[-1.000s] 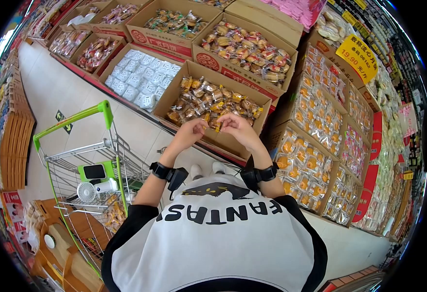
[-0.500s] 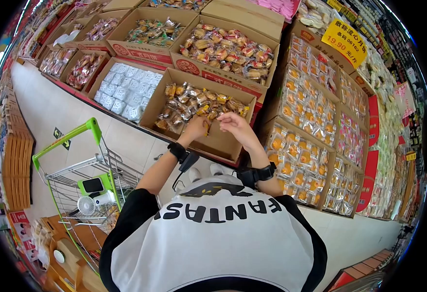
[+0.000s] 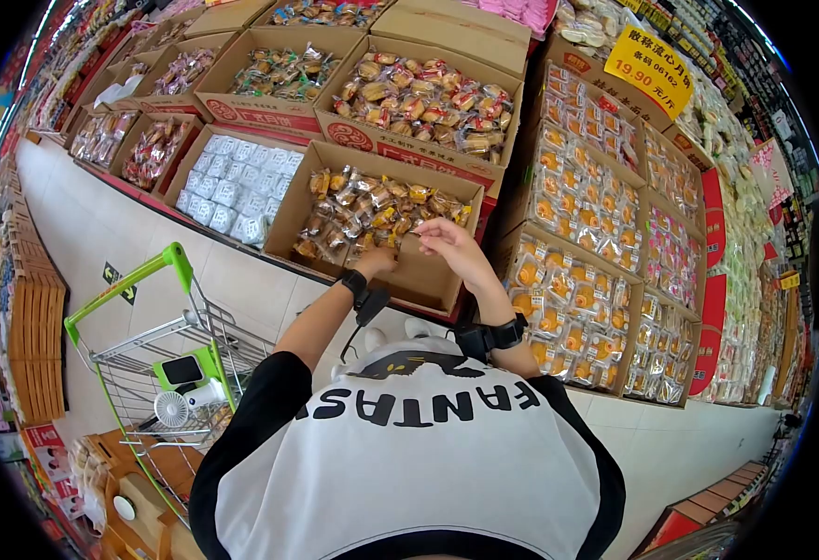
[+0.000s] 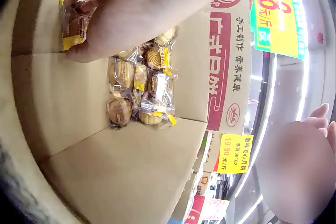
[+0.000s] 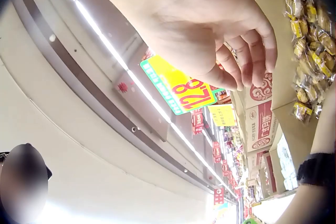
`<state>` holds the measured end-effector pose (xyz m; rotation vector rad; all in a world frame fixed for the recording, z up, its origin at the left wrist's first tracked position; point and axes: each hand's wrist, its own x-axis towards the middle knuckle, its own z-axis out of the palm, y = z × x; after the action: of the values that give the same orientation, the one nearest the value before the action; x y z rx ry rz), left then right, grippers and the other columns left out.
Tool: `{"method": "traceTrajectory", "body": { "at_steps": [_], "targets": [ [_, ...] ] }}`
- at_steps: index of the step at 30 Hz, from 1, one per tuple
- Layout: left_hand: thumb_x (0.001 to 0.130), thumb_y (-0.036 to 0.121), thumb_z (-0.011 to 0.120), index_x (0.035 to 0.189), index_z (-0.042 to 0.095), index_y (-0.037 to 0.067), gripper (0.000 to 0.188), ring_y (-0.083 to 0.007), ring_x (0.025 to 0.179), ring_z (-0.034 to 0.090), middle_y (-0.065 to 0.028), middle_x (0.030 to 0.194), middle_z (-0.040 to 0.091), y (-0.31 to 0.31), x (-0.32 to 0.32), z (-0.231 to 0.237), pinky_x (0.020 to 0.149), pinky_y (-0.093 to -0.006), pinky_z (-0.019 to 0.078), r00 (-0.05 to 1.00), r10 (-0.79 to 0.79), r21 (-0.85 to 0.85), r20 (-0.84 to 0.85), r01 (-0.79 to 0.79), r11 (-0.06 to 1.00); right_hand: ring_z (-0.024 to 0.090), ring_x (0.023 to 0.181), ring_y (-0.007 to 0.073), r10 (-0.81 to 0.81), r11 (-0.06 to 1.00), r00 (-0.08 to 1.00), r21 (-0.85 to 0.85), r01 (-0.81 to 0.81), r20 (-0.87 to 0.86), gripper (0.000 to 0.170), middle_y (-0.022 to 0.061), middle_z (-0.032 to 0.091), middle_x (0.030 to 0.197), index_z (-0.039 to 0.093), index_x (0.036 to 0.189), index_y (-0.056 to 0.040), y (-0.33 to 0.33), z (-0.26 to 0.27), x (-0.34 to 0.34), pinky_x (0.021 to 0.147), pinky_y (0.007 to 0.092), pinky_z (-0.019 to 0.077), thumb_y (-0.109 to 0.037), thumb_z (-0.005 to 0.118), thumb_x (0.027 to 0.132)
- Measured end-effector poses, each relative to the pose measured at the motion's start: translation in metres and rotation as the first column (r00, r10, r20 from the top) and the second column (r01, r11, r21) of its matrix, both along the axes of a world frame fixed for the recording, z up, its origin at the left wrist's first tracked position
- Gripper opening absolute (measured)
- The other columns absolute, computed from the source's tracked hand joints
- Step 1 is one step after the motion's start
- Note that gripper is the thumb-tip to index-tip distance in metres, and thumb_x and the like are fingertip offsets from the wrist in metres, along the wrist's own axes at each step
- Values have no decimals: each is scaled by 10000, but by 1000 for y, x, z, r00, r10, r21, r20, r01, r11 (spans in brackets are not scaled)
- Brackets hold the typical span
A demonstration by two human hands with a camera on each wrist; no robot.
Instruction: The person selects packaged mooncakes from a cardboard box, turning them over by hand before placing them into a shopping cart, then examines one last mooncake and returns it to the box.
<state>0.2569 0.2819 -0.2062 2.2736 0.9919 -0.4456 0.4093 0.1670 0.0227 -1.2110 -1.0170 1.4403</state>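
Note:
A cardboard box (image 3: 288, 217) of clear-wrapped mooncakes with yellow labels (image 3: 358, 207) lies in front of me. My left hand (image 3: 378, 262) reaches down into its front part. In the left wrist view, thumb and fingers of that hand pinch a wrapped mooncake (image 4: 75, 26) over the box's bare cardboard floor. To its right, my right hand (image 3: 454, 250) hovers over the box with loosely bent fingers. The right wrist view shows nothing in this hand (image 5: 210, 35), its palm side facing the camera.
White-wrapped packs (image 3: 239, 187) fill a box at the left, and a fuller pastry box (image 3: 428, 98) stands behind. Stacked trays of orange-yolk cakes (image 3: 568, 289) rise at the right. A green-handled shopping cart (image 3: 125, 289) with a phone and small fan stands at my left. A yellow price sign (image 3: 650, 70) hangs at the back right.
My hands were close together above the box front; the left has since lowered into the box. The right has stayed raised, its fingers loosely bent. The head view has shifted slightly.

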Motion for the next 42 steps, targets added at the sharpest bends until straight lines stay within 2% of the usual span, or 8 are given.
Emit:
{"method": "traceTrajectory", "body": {
  "at_steps": [5, 10, 17, 26, 32, 34, 41, 42],
  "targets": [
    [667, 301, 531, 1110, 488, 205, 456, -361, 1077, 394, -113, 1134, 490, 2, -1, -17, 871, -507, 294, 996, 91, -124, -6, -91, 988, 519, 792, 107, -5, 1000, 1000, 2, 5, -10, 177, 39, 523, 883, 516, 971, -22, 0, -2, -1, 717, 221, 420, -105, 497, 815],
    [629, 320, 584, 1199, 405, 240, 603, -405, 1172, 234, -97, 1185, 460, 3, 1, -15, 891, -533, 252, 990, -61, -101, -128, 48, 994, 516, 803, 103, -3, 1000, 1000, 12, 3, -25, 172, 33, 523, 892, 517, 972, -29, 0, -6, -5, 732, 223, 419, -114, 487, 826],
    [636, 291, 568, 1223, 379, 239, 619, -430, 1161, 235, -115, 1199, 445, 3, 0, -18, 913, -532, 216, 989, -93, -185, -114, 71, 980, 507, 820, 92, 14, 1000, 1000, 1, -14, -13, 167, 22, 520, 898, 519, 970, -31, -2, -3, -4, 743, 219, 413, -116, 480, 832],
    [681, 271, 490, 1107, 498, 160, 440, -414, 1082, 324, -131, 1099, 512, -22, 3, 19, 896, -503, 241, 997, 53, 90, -52, -48, 995, 508, 817, 93, 8, 1000, 1000, 10, -8, -13, 165, 24, 522, 894, 519, 969, -30, -2, -4, -7, 740, 220, 413, -118, 477, 835],
    [696, 262, 476, 1042, 537, 140, 372, -343, 970, 464, -121, 986, 569, -8, 3, 24, 854, -457, 320, 987, 139, -9, 82, -139, 990, 511, 816, 96, 6, 1000, 1000, 1, -6, -1, 165, 29, 523, 894, 518, 969, -25, -1, -6, -3, 735, 220, 414, -111, 477, 834],
    [767, 252, 420, 1090, 502, 122, 358, -226, 776, 578, -99, 911, 595, -7, 5, 44, 650, -334, 442, 983, 140, -51, 118, -135, 990, 511, 816, 96, 5, 1000, 1000, 17, -5, 11, 168, 32, 523, 895, 515, 974, -23, -1, -7, -3, 732, 220, 415, -105, 475, 833],
    [779, 129, 462, 1101, 484, 102, 324, -99, 650, 489, -51, 792, 552, -24, -5, 122, 599, -222, 417, 830, 384, -412, 405, -209, 887, 515, 819, 106, -52, 998, 998, -22, 53, 38, 191, 41, 519, 910, 506, 992, -23, -2, -11, -2, 728, 221, 414, -110, 487, 823],
    [777, 92, 463, 1122, 465, 98, 345, -98, 685, 488, -52, 851, 542, -26, -8, 122, 615, -217, 411, 718, 395, -393, 573, -182, 901, 510, 817, 114, -87, 996, 994, -27, 89, 70, 209, 55, 521, 921, 508, 995, -26, -2, -15, -1, 713, 224, 414, -113, 502, 805]
  ]
}}
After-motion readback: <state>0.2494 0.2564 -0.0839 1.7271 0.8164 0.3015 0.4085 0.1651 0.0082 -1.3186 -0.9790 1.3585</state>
